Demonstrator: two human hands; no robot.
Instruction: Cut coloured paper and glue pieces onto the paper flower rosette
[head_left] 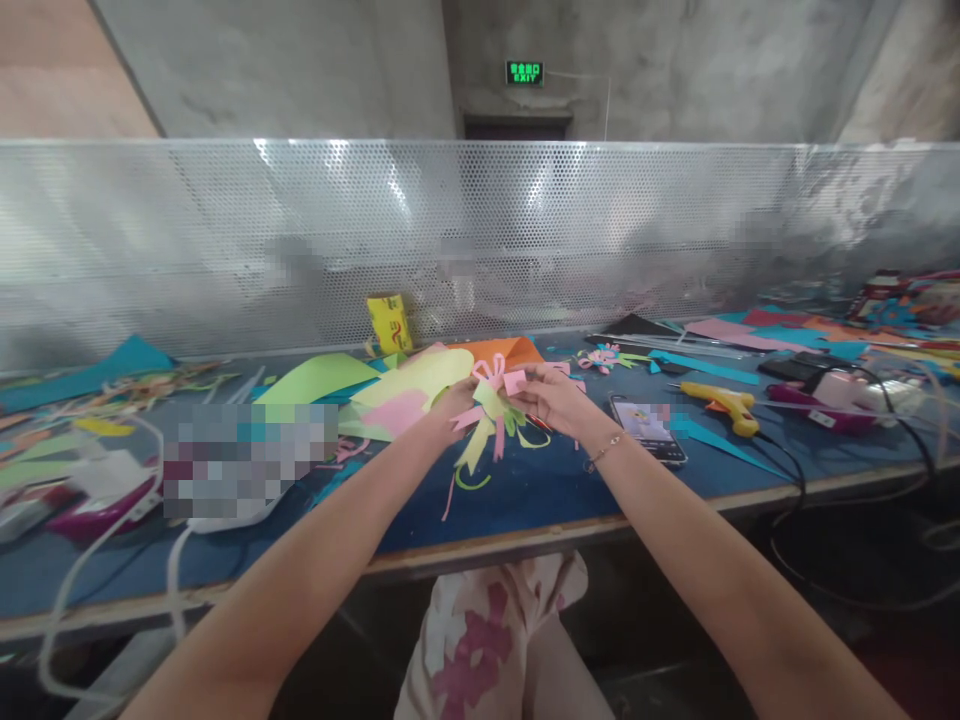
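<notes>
Between my two hands, a little above the blue tabletop, is a paper flower of pink, yellow and green strips, with loops on top and loose ends hanging down. My left hand grips its left side, the fingers partly hidden behind the strips. On the other side my right hand pinches the flower near a small pink paper piece. Behind the hands lie sheets of yellow paper and orange paper. Right of my right wrist rests a phone with its screen lit.
A yellow glue gun with a black cord lies on the right. Another small paper flower sits behind the phone. A yellow packet stands near the perforated metal screen. White cables hang over the table's left front edge.
</notes>
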